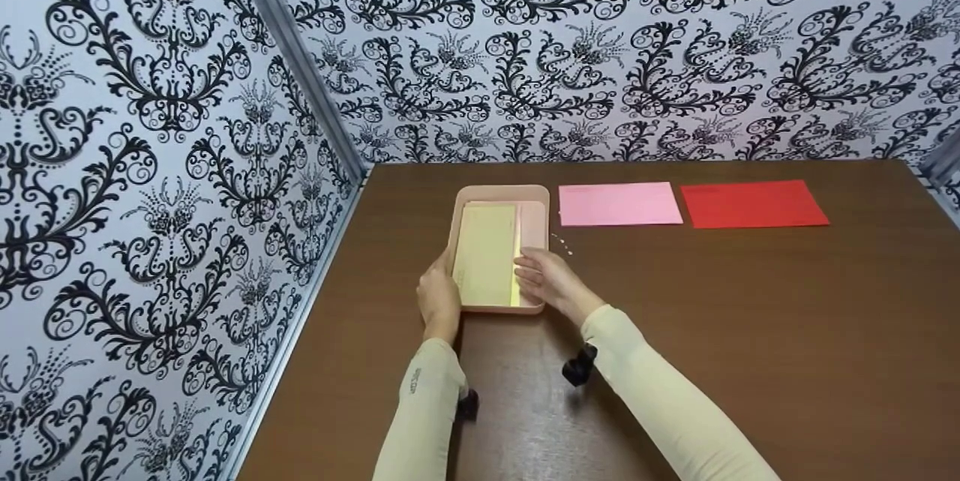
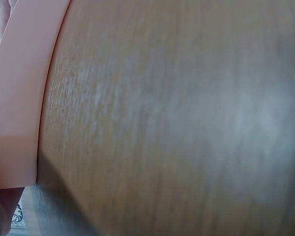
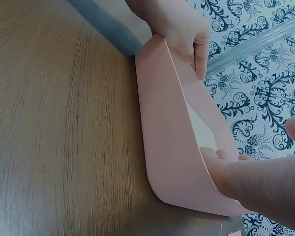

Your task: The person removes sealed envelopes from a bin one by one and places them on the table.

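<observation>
A shallow pink tray (image 1: 459, 203) holds a pale yellow sheet or envelope (image 1: 484, 256), with a brighter yellow strip along its right edge. Pink material lies beside it. My left hand (image 1: 439, 301) grips the tray's left wall; in the right wrist view that hand (image 3: 179, 29) curls over the rim at a corner of the tray (image 3: 162, 123). My right hand (image 1: 551, 278) reaches over the right wall, fingers touching the yellow piece's right edge. From the right wrist, its fingers (image 3: 219, 164) dip inside, thumb apart. Only the tray's wall (image 2: 19, 98) shows clearly at the left wrist.
A light pink rectangle (image 1: 620, 204) and a red one (image 1: 754, 205) lie flat right of the tray on the brown table (image 1: 750, 331). Small white marks are beside the tray. Patterned walls (image 1: 555, 53) stand behind and at the left.
</observation>
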A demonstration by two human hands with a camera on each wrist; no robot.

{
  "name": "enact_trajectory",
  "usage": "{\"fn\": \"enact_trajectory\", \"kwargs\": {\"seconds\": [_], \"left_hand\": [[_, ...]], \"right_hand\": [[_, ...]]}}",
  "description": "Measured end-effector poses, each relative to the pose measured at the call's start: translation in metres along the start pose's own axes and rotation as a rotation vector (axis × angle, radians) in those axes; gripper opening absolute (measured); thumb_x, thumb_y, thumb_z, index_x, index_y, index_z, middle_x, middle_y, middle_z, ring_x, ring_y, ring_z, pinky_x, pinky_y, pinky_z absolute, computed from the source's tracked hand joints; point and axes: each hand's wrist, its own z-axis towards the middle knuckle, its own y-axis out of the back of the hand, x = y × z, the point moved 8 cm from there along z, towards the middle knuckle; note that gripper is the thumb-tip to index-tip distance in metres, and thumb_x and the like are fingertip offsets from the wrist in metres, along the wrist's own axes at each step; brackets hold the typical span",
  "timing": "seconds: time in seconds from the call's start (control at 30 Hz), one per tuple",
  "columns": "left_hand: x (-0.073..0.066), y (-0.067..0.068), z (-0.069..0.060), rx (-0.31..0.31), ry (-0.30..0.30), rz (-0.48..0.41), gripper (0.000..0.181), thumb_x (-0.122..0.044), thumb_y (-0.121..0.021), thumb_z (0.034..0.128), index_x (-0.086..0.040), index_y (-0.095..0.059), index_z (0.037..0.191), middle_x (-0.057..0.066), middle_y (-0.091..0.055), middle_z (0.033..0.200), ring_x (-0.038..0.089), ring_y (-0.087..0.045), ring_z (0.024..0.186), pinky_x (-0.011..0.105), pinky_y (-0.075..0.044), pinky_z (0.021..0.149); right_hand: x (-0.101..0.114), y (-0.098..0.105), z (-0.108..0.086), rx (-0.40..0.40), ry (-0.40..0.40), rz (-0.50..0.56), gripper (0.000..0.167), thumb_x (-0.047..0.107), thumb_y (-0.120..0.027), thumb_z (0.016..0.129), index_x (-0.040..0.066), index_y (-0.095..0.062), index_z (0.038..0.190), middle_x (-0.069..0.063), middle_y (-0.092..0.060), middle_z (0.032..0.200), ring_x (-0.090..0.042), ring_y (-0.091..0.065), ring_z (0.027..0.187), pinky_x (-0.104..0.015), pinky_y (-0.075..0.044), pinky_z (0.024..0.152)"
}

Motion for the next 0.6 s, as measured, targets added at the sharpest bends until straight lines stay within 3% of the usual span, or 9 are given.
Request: {"fn": "enact_trajectory", "kwargs": {"seconds": [0.4,0.6], "left_hand": [[0.0005,0.0004,0.0003,-0.005,-0.008,-0.003,0.045,0.001,-0.048,0.0973,-0.02,-0.068,0.13,0.012,-0.072,0.121,0.038,-0.072,0.101,0.05,-0.058,0.083],[-0.0007,0.0014,-0.0006,-0.01,-0.018,-0.003,0.036,0.0,-0.05,0.0975,-0.012,-0.071,0.124,0.016,-0.075,0.112,0.039,-0.073,0.094,0.049,-0.059,0.077]], "right_hand": [[-0.0032,-0.0025,0.0012,-0.005,-0.013,0.001,0.057,0.016,-0.041,0.103,-0.008,-0.02,0.151,-0.031,-0.025,0.158,-0.042,-0.026,0.149,-0.047,-0.024,0.124],[-0.0043,-0.0044,0.0011,0.027,-0.011,-0.07,0.062,0.017,-0.041,0.103,-0.006,-0.016,0.155,-0.032,-0.02,0.161,-0.04,-0.024,0.148,-0.052,-0.019,0.124]]}}
